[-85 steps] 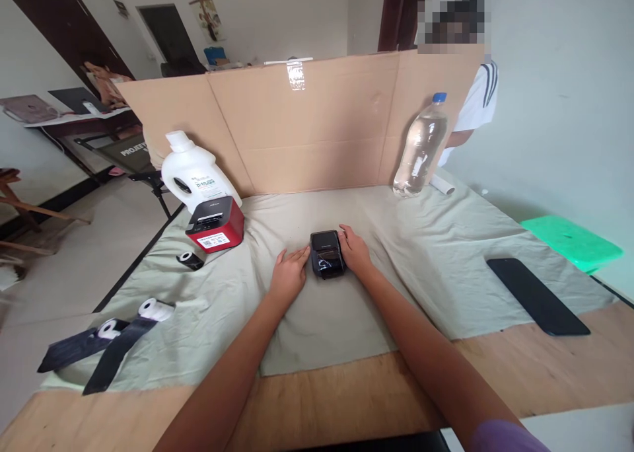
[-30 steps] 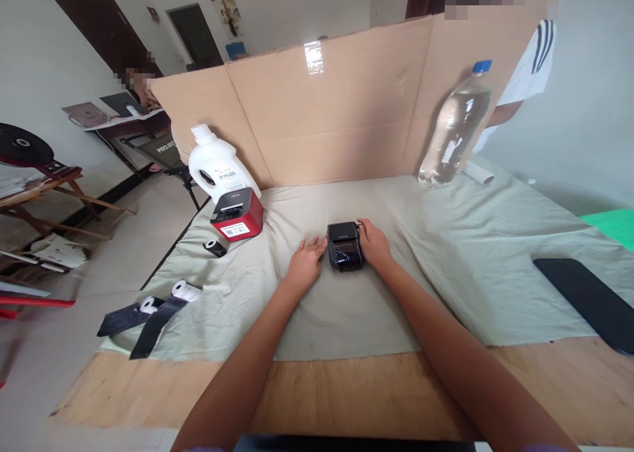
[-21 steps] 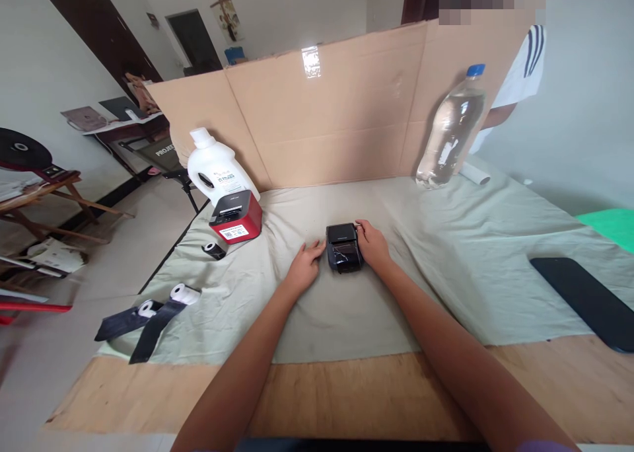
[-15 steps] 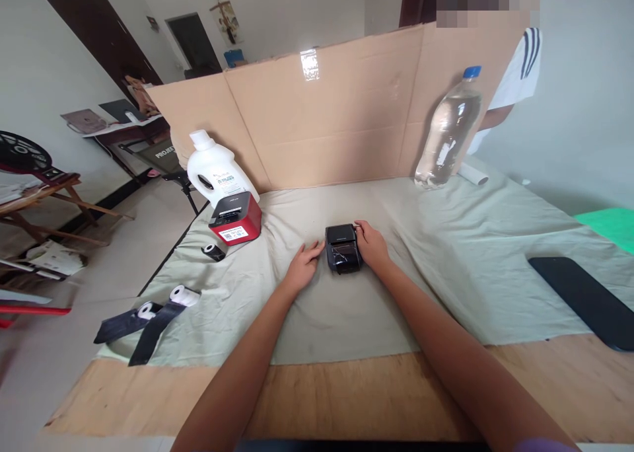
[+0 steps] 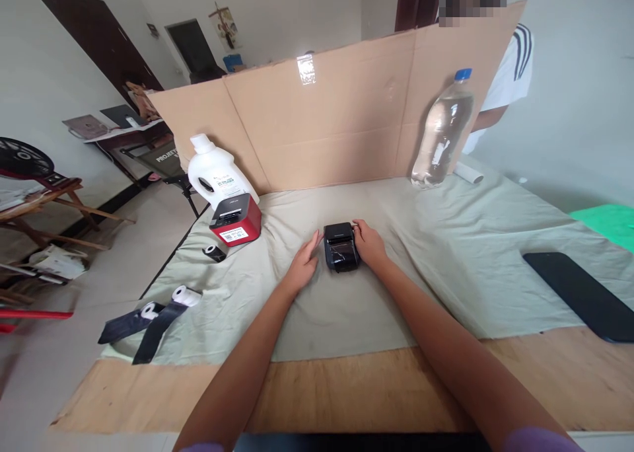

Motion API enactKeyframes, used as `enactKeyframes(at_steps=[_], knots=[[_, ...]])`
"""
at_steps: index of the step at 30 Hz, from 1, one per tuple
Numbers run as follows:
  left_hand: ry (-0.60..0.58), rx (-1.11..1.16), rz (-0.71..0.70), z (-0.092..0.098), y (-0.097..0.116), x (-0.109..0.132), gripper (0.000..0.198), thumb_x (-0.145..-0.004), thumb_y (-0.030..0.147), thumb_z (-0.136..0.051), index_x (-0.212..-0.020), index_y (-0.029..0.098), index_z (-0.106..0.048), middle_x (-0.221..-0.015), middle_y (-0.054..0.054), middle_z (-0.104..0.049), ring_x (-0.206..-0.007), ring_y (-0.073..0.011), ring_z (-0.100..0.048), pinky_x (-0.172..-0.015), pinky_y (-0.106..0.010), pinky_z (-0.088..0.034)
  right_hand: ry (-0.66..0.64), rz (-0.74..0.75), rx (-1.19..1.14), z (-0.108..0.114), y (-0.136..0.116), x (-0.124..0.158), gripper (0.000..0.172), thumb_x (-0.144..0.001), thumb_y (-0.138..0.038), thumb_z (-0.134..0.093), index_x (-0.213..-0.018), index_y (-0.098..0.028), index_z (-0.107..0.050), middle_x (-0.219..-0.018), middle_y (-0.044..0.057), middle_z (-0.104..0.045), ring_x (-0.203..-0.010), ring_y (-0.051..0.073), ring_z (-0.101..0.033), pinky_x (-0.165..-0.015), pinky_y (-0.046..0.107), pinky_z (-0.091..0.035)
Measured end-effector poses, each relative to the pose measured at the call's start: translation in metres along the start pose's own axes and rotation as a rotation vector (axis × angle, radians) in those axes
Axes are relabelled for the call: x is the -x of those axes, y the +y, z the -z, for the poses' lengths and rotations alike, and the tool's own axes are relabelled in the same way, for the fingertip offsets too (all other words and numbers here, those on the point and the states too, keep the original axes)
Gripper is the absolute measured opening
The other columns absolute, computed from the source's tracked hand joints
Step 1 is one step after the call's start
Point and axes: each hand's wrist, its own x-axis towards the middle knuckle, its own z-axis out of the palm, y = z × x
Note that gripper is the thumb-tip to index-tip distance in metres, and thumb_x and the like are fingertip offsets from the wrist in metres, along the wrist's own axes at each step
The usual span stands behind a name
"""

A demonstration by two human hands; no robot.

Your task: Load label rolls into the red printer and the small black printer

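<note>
A small black portable receipt printer point(image 5: 341, 246) lies on the grey-green cloth in front of me, with a glossy, see-through front cover. My right hand point(image 5: 369, 244) holds it by its right side, fingers curled along the edge near the top corner. On the other side, my left hand point(image 5: 303, 265) rests on the cloth with its fingers stretched out, the fingertips close to the printer's left edge. Whether they touch it I cannot tell. Farther left stands a red and black desktop receipt printer point(image 5: 236, 221) with a white label, a small black paper roll point(image 5: 214, 253) just in front of it.
Two partly unrolled black-and-white paper rolls point(image 5: 166, 316) lie at the front left. A white detergent jug point(image 5: 218, 171) and a water bottle point(image 5: 442, 135) stand before a cardboard screen point(image 5: 341, 121). A dark phone-like slab point(image 5: 582, 293) lies right. A person point(image 5: 510, 69) is behind the screen.
My left hand's fingers have straightened and tilted up beside the small printer. My right hand stays at its right side. The whole view has shifted slightly.
</note>
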Motion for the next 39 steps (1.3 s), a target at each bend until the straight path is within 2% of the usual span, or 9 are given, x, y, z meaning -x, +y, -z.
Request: enactKeyframes(at_steps=[5,10,14,17,20,22,26,32,39], knots=[[0.006,-0.014,0.027,0.000,0.004,-0.012,0.083,-0.086,0.008,-0.039,-0.161,0.023,-0.006,-0.161,-0.003,-0.033,-0.148,-0.0160,-0.030,-0.124,-0.041,-0.020,0.001,0.015,-0.009,-0.001,0.001,0.000,0.040,-0.102,-0.030,-0.031,-0.135,-0.023,-0.053,-0.113,0.008,-0.074,-0.108,0.025,-0.066,-0.090,0.035,-0.047],[0.018,-0.064,0.104,-0.003,0.011,-0.028,0.066,-0.099,0.027,-0.038,-0.160,0.026,-0.011,-0.163,-0.002,-0.030,-0.143,-0.0180,-0.038,-0.121,-0.038,-0.028,-0.010,0.034,0.005,0.001,0.001,0.001,0.041,-0.102,-0.030,-0.030,-0.136,-0.022,-0.052,-0.117,0.008,-0.073,-0.109,0.025,-0.066,-0.090,0.035,-0.047],[0.050,-0.093,0.128,-0.008,0.011,-0.030,0.060,-0.102,0.036,-0.037,-0.159,0.024,-0.021,-0.161,-0.004,-0.034,-0.144,-0.0182,-0.037,-0.121,-0.037,-0.028,-0.013,0.027,0.013,0.001,0.000,0.001,0.041,-0.102,-0.030,-0.030,-0.136,-0.021,-0.051,-0.117,0.009,-0.073,-0.108,0.025,-0.066,-0.089,0.035,-0.047],[0.096,-0.151,0.102,-0.004,0.013,-0.032,0.055,-0.101,0.038,-0.040,-0.153,0.020,-0.037,-0.151,-0.007,-0.049,-0.139,-0.0184,-0.043,-0.119,-0.036,-0.032,-0.010,0.027,0.004,0.002,0.001,0.001,0.042,-0.102,-0.030,-0.030,-0.136,-0.021,-0.051,-0.116,0.009,-0.073,-0.108,0.026,-0.067,-0.088,0.035,-0.048],[0.116,-0.276,0.019,0.010,0.024,-0.042,0.040,-0.097,0.034,-0.047,-0.130,0.019,-0.064,-0.134,-0.006,-0.064,-0.127,-0.0214,-0.052,-0.114,-0.037,-0.039,-0.009,0.028,-0.001,0.002,0.001,0.002,0.041,-0.102,-0.030,-0.030,-0.136,-0.021,-0.051,-0.114,0.009,-0.074,-0.107,0.025,-0.067,-0.087,0.034,-0.048],[0.116,-0.363,-0.011,0.021,0.035,-0.054,0.033,-0.095,0.031,-0.049,-0.117,0.022,-0.072,-0.122,-0.005,-0.071,-0.116,-0.0227,-0.058,-0.108,-0.038,-0.044,-0.009,0.030,-0.006,0.002,0.001,0.001,0.041,-0.102,-0.030,-0.030,-0.136,-0.022,-0.051,-0.113,0.008,-0.074,-0.107,0.025,-0.067,-0.087,0.034,-0.048],[-0.025,-0.436,-0.029,0.030,0.056,-0.075,0.031,-0.093,0.030,-0.052,-0.114,0.028,-0.074,-0.107,-0.003,-0.075,-0.095,-0.0208,-0.066,-0.093,-0.033,-0.051,-0.011,0.027,-0.017,0.001,0.001,0.001,0.040,-0.102,-0.030,-0.031,-0.136,-0.022,-0.051,-0.113,0.008,-0.074,-0.108,0.025,-0.067,-0.088,0.035,-0.048],[-0.248,-0.425,0.010,0.014,0.057,-0.088,0.030,-0.084,0.026,-0.062,-0.110,0.029,-0.077,-0.110,-0.001,-0.075,-0.102,-0.0237,-0.066,-0.089,-0.032,-0.051,-0.002,0.004,-0.067,0.000,0.004,-0.001,0.038,-0.100,-0.030,-0.036,-0.134,-0.023,-0.052,-0.116,0.006,-0.073,-0.109,0.024,-0.066,-0.088,0.034,-0.049],[-0.253,-0.439,-0.016,0.010,0.052,-0.091,0.034,-0.081,0.028,-0.069,-0.114,0.030,-0.075,-0.106,-0.002,-0.076,-0.109,-0.0276,-0.061,-0.094,-0.036,-0.049,-0.006,0.004,-0.089,0.000,0.004,-0.001,0.037,-0.100,-0.029,-0.037,-0.133,-0.024,-0.052,-0.118,0.005,-0.073,-0.110,0.024,-0.066,-0.089,0.034,-0.048]])
